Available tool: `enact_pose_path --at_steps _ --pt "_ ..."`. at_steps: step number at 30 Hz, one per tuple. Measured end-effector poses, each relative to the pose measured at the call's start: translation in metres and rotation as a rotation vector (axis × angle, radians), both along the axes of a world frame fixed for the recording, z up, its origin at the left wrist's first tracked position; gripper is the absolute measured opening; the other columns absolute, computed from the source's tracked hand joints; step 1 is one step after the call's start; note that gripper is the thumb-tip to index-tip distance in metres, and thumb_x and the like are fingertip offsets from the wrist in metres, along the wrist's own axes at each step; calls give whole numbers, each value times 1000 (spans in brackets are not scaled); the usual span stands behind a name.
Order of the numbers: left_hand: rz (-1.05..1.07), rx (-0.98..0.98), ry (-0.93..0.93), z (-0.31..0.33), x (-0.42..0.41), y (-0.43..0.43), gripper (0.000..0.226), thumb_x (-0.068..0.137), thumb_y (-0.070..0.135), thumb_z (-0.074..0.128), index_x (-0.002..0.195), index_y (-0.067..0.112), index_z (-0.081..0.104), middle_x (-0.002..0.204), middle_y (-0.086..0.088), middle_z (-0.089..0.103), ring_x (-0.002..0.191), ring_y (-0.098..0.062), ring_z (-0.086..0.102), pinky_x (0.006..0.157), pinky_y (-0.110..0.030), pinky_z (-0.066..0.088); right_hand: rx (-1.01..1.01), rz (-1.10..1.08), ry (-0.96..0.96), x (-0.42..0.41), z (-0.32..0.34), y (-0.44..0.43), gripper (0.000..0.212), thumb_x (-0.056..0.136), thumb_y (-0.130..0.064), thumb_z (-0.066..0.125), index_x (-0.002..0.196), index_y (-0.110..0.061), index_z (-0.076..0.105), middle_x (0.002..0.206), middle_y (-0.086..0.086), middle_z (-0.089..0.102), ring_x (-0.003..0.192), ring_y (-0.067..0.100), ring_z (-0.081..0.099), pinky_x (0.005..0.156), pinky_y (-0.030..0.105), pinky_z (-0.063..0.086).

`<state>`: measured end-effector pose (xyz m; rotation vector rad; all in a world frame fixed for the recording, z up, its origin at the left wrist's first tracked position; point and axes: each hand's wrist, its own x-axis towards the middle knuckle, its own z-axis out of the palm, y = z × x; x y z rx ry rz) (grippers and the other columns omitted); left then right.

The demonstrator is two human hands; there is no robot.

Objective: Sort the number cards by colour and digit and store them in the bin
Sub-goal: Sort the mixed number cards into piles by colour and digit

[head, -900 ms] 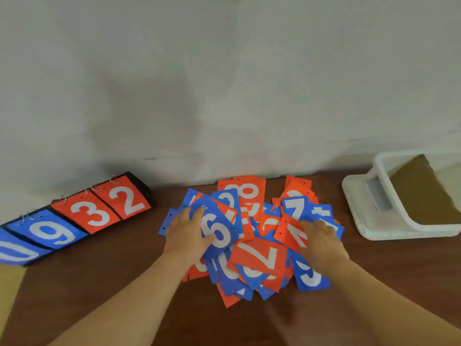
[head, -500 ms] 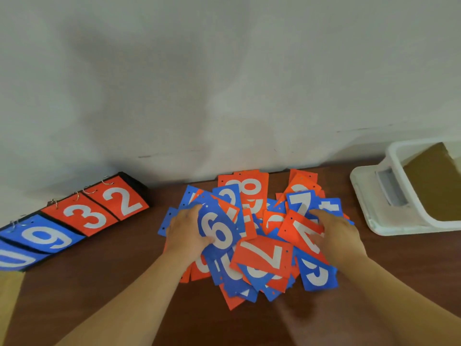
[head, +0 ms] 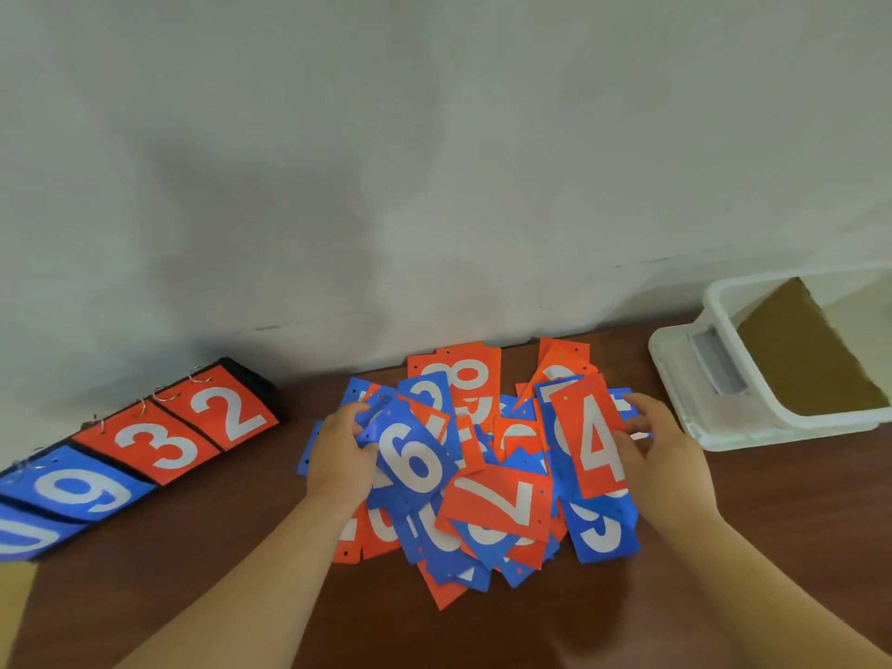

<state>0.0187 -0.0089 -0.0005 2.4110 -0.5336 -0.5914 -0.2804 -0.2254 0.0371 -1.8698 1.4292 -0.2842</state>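
Now lifted clear of the heap since half a second ago: red 4 card (head: 592,439), tilted up on its edge, pinched in the right hand (head: 663,458) grip. Left hand (head: 340,458) grip closed on the blue 6 card (head: 412,458), thumb over its left edge, above the mixed pile of red and blue number cards (head: 487,511) on the brown counter (head: 753,514). Beyond, at far right, white bin (head: 772,412) standing open; at far left, ringed scoreboard (head: 145,444) showing 9, 3, 2.

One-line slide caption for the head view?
Left hand grips blue 6, right hand lifts red 4 from pile.
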Motion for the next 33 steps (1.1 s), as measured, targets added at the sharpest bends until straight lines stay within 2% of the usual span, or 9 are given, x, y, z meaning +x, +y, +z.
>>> enact_pose_path --at_steps 6,12,14,18,22,24,29,31,33 --pt "189 -317 121 57 -13 29 30 92 7 64 110 31 66 102 10 71 94 -8 67 67 -25 51 71 -38 -90 -1 13 31 27 97 -23 64 120 -34 58 99 -16 65 81 1 64 60 23 48" --pt "255 -462 438 100 -78 96 38 93 -3 64 105 33 72 104 8 74 93 -15 72 63 -30 56 136 36 -174 -9 31 87 24 93 -15 68 111 -31 65 108 -8 69 86 1 62 64 17 43" --pt "180 -428 447 110 -106 114 42 90 -6 66 102 34 73 98 8 74 87 -10 69 69 -29 55 132 66 -231 -8 45 108 27 92 -14 69 108 -35 65 107 -8 69 88 1 63 66 16 43" --pt "35 -387 475 123 -154 134 42 88 0 71 113 34 72 115 14 73 109 -9 67 98 -40 56 113 174 -341 -10 73 148 32 91 -11 71 104 -39 65 103 -16 68 86 -4 62 65 8 46" --pt "-6 -411 518 139 -188 136 45 92 2 71 111 42 74 118 22 70 112 -1 65 88 -28 59 154 250 -371 -17 92 178 27 93 -16 70 110 -37 66 106 -19 67 87 6 67 69 21 56" --pt "-28 -411 550 145 -200 136 41 93 2 69 115 36 73 120 15 71 112 -7 67 91 -33 60 156 288 -379 -23 97 190 25 93 -18 71 110 -37 66 107 -18 68 91 4 66 73 23 57" --pt "145 -464 480 156 -216 144 33 95 3 67 110 33 70 111 1 75 93 -13 75 75 -37 63 304 318 -424 -42 105 211 25 89 -32 75 107 -42 63 106 -16 67 90 0 67 73 25 59" --pt "209 -478 420 156 -218 149 34 96 3 66 108 35 68 108 3 74 91 -15 74 77 -43 63 449 352 -448 -50 103 219 34 89 -22 76 115 -39 63 100 -9 71 89 14 72 76 40 62" --pt "252 -488 400 155 -221 154 33 96 5 67 110 35 67 107 6 73 92 -14 74 76 -43 64 536 417 -430 -54 104 229 41 91 -9 72 121 -33 60 94 -3 74 90 20 73 75 41 63"
